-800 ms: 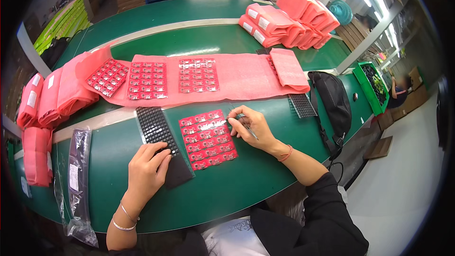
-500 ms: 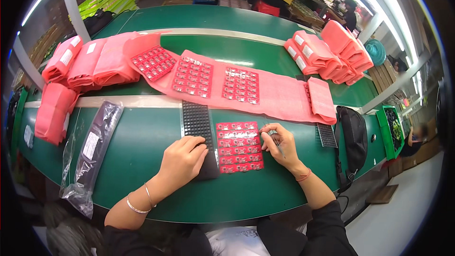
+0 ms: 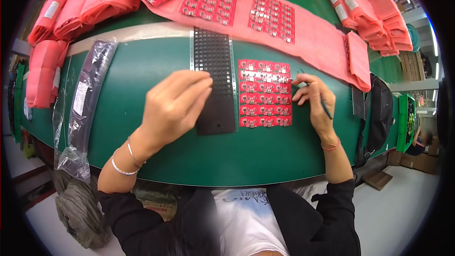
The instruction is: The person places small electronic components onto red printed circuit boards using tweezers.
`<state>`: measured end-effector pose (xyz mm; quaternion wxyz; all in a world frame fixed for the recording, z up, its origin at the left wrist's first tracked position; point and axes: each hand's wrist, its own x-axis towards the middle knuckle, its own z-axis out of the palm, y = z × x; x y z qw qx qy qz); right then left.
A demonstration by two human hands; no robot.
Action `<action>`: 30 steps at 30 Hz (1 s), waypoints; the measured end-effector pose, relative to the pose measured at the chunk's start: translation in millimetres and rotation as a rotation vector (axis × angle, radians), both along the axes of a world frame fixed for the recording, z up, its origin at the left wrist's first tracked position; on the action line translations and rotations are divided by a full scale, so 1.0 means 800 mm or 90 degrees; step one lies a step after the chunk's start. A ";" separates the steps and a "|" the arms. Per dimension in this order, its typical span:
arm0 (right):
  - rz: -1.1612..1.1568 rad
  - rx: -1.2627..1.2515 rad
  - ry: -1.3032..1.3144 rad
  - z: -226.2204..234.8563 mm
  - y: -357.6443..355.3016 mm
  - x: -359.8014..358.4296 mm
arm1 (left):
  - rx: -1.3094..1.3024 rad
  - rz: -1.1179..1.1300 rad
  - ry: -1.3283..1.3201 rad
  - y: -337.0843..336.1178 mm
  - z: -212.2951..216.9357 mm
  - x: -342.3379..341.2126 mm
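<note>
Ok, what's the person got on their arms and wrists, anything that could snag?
Both hands are bare, no gloves. The left hand has two thin silver bangles at the wrist; the right hand has a thin red cord bracelet. Black sleeves are pushed back to the forearms on both sides.

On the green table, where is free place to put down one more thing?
Bare green table lies between the black bagged strip and the left hand, and along the near edge below the black tray and red board panel. The far side, under pink sheets, is crowded.
</note>
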<state>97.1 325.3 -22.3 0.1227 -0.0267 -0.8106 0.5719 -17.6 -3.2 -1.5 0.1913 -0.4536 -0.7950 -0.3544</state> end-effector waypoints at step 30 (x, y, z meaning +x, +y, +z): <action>0.205 -0.038 -0.018 0.010 -0.026 -0.058 | -0.219 -0.054 -0.057 -0.008 -0.006 0.020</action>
